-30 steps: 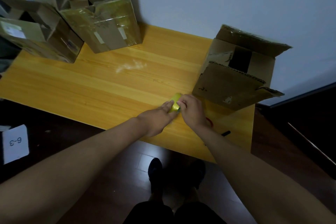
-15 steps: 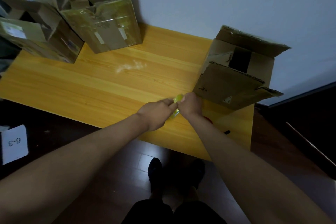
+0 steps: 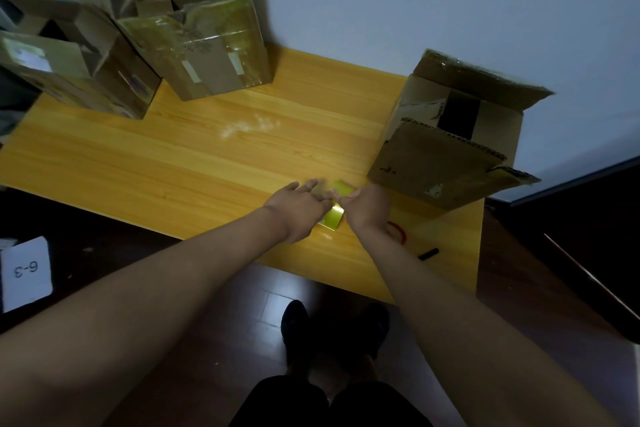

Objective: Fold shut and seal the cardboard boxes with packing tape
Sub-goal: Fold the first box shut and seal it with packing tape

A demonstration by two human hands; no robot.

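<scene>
1. The left hand [image 3: 300, 210], at lower centre of the frame, has its fingers spread and nearly straight, touching the yellow tape [image 3: 333, 217].
2. The right hand [image 3: 366, 208] meets it there; whether its fingers pinch the tape cannot be told.
3. One open box [image 3: 446, 163] stands right of centre, just beyond the hands, flaps up.
4. At least three boxes [image 3: 207, 55] cluster at upper left on the table [image 3: 173, 163].
5. One black marker [image 3: 428, 254] lies at lower right.

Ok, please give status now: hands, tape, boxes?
Left hand fingers spread, touching yellow tape. Right hand on tape, grip unclear. Nearest box open, untaped. Nothing blocking.
</scene>
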